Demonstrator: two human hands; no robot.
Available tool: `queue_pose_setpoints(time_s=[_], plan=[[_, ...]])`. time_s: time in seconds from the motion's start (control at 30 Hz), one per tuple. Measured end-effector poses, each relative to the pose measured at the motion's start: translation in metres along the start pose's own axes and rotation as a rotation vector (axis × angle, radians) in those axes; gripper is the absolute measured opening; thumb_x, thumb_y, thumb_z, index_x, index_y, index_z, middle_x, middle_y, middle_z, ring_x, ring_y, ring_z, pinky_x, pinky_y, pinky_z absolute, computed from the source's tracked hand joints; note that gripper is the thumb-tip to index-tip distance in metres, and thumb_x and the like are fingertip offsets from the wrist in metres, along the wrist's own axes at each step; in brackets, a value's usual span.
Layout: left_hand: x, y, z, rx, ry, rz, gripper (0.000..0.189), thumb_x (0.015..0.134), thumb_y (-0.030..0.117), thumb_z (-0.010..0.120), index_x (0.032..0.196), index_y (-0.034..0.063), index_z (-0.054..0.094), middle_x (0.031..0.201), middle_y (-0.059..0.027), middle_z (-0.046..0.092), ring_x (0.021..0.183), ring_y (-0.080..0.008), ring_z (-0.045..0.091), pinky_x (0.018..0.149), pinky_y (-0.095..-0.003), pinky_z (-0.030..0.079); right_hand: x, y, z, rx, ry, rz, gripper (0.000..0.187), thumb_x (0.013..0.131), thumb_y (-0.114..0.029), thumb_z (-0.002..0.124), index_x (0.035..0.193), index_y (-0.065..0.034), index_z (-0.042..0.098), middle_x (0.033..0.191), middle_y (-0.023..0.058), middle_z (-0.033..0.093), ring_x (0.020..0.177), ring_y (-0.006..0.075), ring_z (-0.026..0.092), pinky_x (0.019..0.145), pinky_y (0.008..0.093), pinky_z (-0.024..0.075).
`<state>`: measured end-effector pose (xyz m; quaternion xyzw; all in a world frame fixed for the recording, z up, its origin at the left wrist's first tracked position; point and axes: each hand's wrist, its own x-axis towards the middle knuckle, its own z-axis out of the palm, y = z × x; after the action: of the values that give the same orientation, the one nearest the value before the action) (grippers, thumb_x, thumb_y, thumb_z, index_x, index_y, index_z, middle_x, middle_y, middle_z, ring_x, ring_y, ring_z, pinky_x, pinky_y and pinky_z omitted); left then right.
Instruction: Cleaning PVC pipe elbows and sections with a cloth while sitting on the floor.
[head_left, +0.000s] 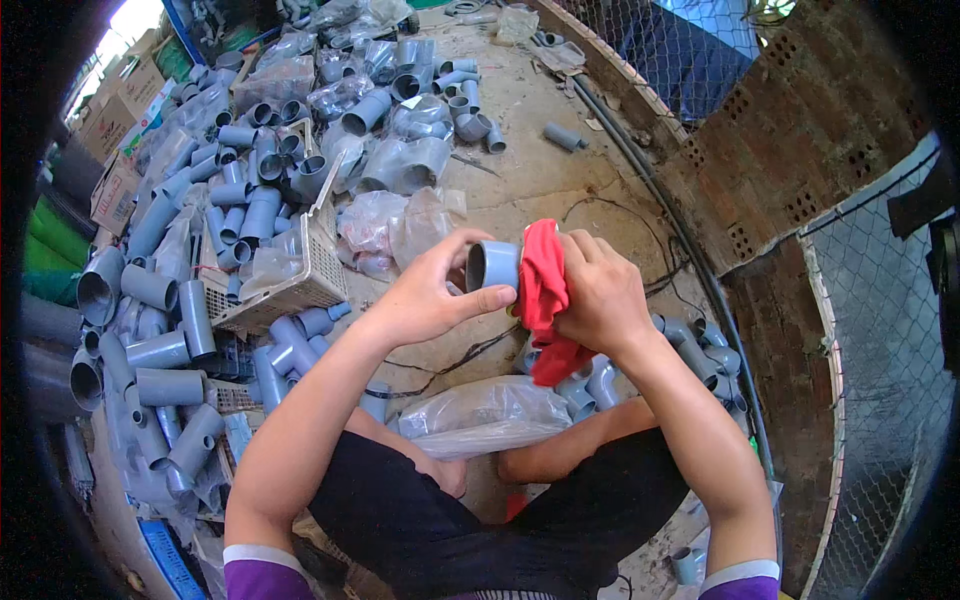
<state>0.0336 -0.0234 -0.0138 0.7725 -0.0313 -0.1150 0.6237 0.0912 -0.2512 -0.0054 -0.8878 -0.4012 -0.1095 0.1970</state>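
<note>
Between my two hands is a short grey plastic pipe fitting (501, 264), its dark open end facing left. My left hand (439, 292) grips it from the left, with the thumb along its lower side. A red cloth (544, 281) covers the right end of the fitting, and my right hand (604, 292) holds the cloth bunched there. The cloth's lower part hangs down beneath my right hand. Below my hands, a clear plastic bag (487, 412) lies on the floor in front of my folded legs, beside several grey pipe elbows (602, 382).
A large heap of grey pipe fittings (262, 210) and a cream plastic crate (319, 259) lie to the left. Cardboard boxes (124, 97) stand behind them. A black cable (480, 349) crosses the concrete floor. A long dark pipe (675, 217) runs along the brick wall at right.
</note>
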Motion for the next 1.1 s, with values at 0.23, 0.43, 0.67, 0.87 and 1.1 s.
queue_pose_setpoints(time_s=[0.23, 0.43, 0.67, 0.87, 1.1], plan=[[-0.002, 0.015, -0.011, 0.587, -0.082, 0.618, 0.060, 0.082, 0.014, 0.077, 0.133, 0.0073, 0.045, 0.123, -0.0111, 0.054, 0.116, -0.0172, 0.054, 0.093, -0.0339, 0.047, -0.002, 0.012, 0.004, 0.194, -0.047, -0.014, 0.061, 0.062, -0.015, 0.078, 0.117, -0.0025, 0.055, 0.102, 0.0156, 0.061, 0.094, 0.0343, 0.062, 0.078, 0.0423, 0.0524], [-0.008, 0.010, 0.002, 0.008, 0.080, 0.056, 0.063, 0.082, 0.015, 0.077, 0.135, 0.0078, 0.042, 0.126, -0.0133, 0.052, 0.116, -0.0178, 0.054, 0.094, -0.0333, 0.047, -0.001, 0.012, 0.004, 0.202, -0.051, 0.028, 0.060, 0.063, -0.019, 0.079, 0.116, -0.0032, 0.055, 0.099, 0.0162, 0.061, 0.093, 0.0365, 0.061, 0.079, 0.0437, 0.0517], [-0.004, 0.010, -0.011, 0.197, -0.026, 0.277, 0.061, 0.081, 0.014, 0.078, 0.134, 0.0065, 0.049, 0.126, -0.0125, 0.054, 0.108, -0.0154, 0.058, 0.086, -0.0315, 0.051, -0.001, 0.011, 0.004, 0.063, 0.031, -0.018, 0.063, 0.062, -0.019, 0.079, 0.117, -0.0026, 0.054, 0.100, 0.0156, 0.060, 0.093, 0.0345, 0.062, 0.081, 0.0421, 0.0520], [-0.010, 0.015, -0.004, 0.036, 0.010, 0.133, 0.058, 0.081, 0.024, 0.078, 0.131, 0.0105, 0.050, 0.115, -0.0089, 0.058, 0.091, -0.0161, 0.061, 0.078, -0.0276, 0.051, -0.001, 0.012, 0.003, 0.087, 0.005, 0.001, 0.063, 0.060, -0.016, 0.078, 0.117, -0.0008, 0.055, 0.099, 0.0153, 0.061, 0.092, 0.0332, 0.062, 0.080, 0.0418, 0.0519], [-0.003, 0.009, -0.007, -0.040, -0.080, 0.039, 0.057, 0.084, 0.013, 0.074, 0.133, 0.0057, 0.045, 0.123, -0.0111, 0.056, 0.099, -0.0156, 0.062, 0.082, -0.0287, 0.052, -0.001, 0.007, 0.000, -0.032, 0.100, -0.089, 0.063, 0.060, -0.015, 0.078, 0.116, -0.0011, 0.054, 0.099, 0.0159, 0.061, 0.091, 0.0340, 0.062, 0.079, 0.0419, 0.0519]])
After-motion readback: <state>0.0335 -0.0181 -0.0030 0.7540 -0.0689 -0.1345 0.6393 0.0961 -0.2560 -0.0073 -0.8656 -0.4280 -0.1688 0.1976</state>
